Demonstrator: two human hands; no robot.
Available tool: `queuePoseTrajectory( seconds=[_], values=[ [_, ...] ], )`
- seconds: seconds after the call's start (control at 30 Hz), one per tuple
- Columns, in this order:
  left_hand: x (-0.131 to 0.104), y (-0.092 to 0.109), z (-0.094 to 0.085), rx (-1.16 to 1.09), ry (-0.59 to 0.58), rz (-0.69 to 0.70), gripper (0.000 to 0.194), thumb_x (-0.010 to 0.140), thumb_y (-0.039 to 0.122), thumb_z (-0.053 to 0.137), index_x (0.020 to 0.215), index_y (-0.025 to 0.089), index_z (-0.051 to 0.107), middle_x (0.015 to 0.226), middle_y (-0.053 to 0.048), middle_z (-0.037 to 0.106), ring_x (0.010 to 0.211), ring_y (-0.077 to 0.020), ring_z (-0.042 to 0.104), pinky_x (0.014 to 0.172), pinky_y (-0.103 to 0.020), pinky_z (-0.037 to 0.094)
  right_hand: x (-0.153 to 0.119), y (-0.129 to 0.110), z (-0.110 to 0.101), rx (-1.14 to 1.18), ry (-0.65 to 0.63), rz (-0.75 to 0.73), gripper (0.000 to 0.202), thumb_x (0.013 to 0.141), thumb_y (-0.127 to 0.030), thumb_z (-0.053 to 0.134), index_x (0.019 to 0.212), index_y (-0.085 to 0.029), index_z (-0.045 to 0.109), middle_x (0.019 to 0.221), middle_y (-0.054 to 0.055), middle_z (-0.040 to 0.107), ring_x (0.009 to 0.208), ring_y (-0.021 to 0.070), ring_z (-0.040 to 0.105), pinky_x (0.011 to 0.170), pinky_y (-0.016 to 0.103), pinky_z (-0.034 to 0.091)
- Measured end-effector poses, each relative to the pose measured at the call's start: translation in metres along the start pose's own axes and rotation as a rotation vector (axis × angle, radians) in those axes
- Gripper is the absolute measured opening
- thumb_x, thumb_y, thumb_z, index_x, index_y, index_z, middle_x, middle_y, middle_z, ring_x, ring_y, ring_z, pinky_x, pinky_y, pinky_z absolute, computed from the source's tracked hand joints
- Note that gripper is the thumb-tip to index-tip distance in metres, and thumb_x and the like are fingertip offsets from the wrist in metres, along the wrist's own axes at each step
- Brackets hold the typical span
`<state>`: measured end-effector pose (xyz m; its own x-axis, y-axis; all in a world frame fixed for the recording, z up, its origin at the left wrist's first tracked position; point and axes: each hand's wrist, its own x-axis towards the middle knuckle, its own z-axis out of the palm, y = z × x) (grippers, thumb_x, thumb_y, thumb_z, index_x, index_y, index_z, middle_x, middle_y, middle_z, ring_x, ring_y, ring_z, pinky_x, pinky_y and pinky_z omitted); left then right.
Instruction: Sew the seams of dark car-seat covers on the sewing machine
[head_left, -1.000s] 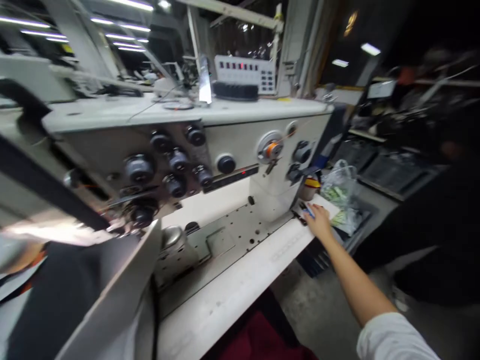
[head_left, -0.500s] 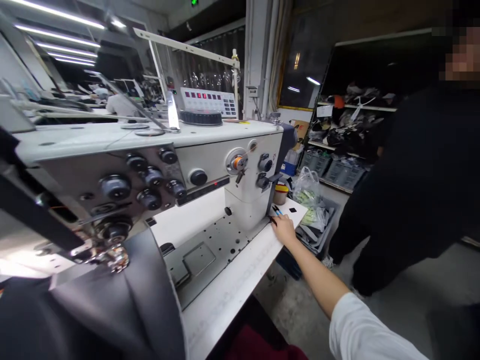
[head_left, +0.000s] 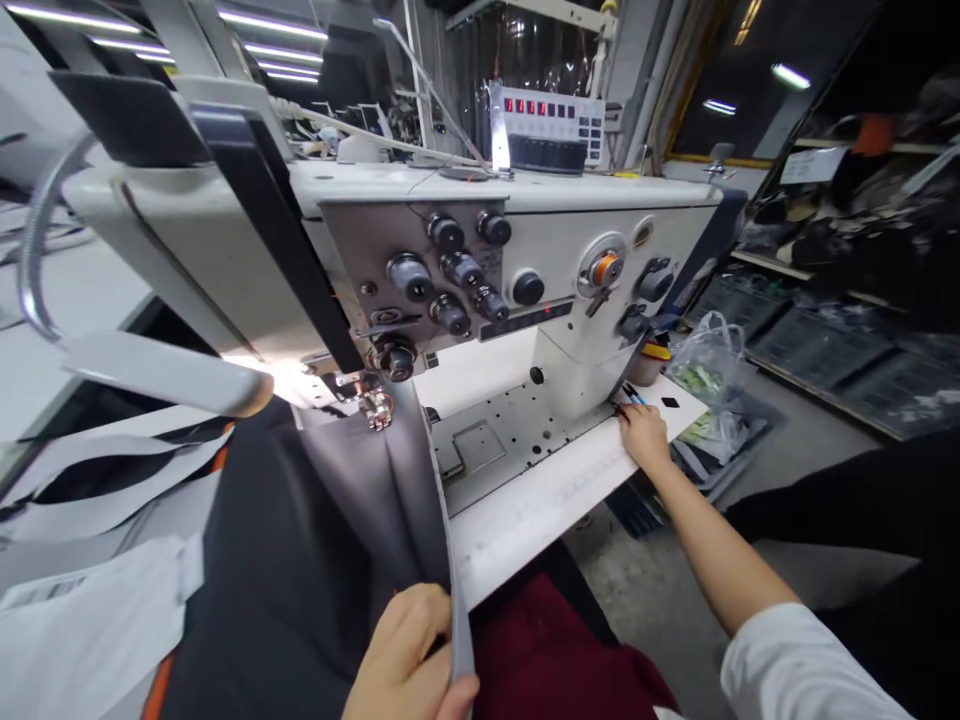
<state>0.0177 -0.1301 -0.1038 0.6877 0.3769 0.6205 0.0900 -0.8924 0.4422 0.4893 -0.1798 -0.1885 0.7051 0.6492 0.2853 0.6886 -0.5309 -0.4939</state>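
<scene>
My left hand (head_left: 412,655) is at the bottom middle, its fingers wrapped round the edge of a dark grey piece of fabric (head_left: 300,520). The fabric runs up under the presser foot (head_left: 376,408) of a white sewing machine (head_left: 660,220) and hangs over the table's front. At the far right end of the table, my right hand (head_left: 646,436) rests beside the base of the machine. Its fingertips are closed at a small dark object, too small to name. A blue pen-like tool (head_left: 634,394) lies right beside those fingers.
Past my right hand stand a brown tub with a yellow rim (head_left: 649,362) and a clear plastic bag (head_left: 705,370) over a grey crate. Left of the fabric are white strips and a white plastic package (head_left: 97,610). A lamp (head_left: 165,372) juts out near the needle.
The view has swung left, so the machine sits further right and lower detail shows at its left. My left hand has come into view, gripping the fabric edge. My right hand stays at the tools.
</scene>
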Motion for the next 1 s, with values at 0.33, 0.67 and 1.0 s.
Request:
queuePoseTrajectory(
  seconds=[0.33,0.67,1.0],
  values=[
    [0.012,0.009,-0.01,0.311,-0.08,-0.151,0.065,0.11,0.058,0.022,0.136,0.009,0.054,0.164,-0.023,0.039,0.16,-0.0314,0.027,0.123,-0.046,0.041,-0.142,-0.22,0.036,0.879,-0.568,-0.298,0.044,0.098,-0.056,0.054,0.124,-0.025,0.072,0.107,0.007,0.078,0.084,0.0213,0.072,0.083,0.037,0.062],
    [0.022,0.025,-0.007,0.67,-0.231,-0.145,0.108,0.092,0.088,0.027,0.158,0.003,0.04,0.159,-0.028,0.045,0.156,-0.0411,0.034,0.129,-0.048,0.023,-0.195,-0.237,0.013,1.013,-0.656,0.091,0.044,0.076,-0.067,0.076,0.084,-0.024,0.077,0.086,0.009,0.079,0.079,0.0279,0.074,0.072,0.039,0.065],
    [0.03,0.015,-0.002,0.736,-0.166,-0.066,0.098,0.101,0.079,0.019,0.15,-0.001,0.048,0.149,-0.026,0.056,0.149,-0.0363,0.046,0.128,-0.043,0.029,-0.174,-0.234,0.004,0.965,-0.75,0.066,0.044,0.074,-0.069,0.077,0.076,-0.025,0.074,0.073,0.006,0.076,0.063,0.0237,0.066,0.06,0.035,0.062]
  ],
)
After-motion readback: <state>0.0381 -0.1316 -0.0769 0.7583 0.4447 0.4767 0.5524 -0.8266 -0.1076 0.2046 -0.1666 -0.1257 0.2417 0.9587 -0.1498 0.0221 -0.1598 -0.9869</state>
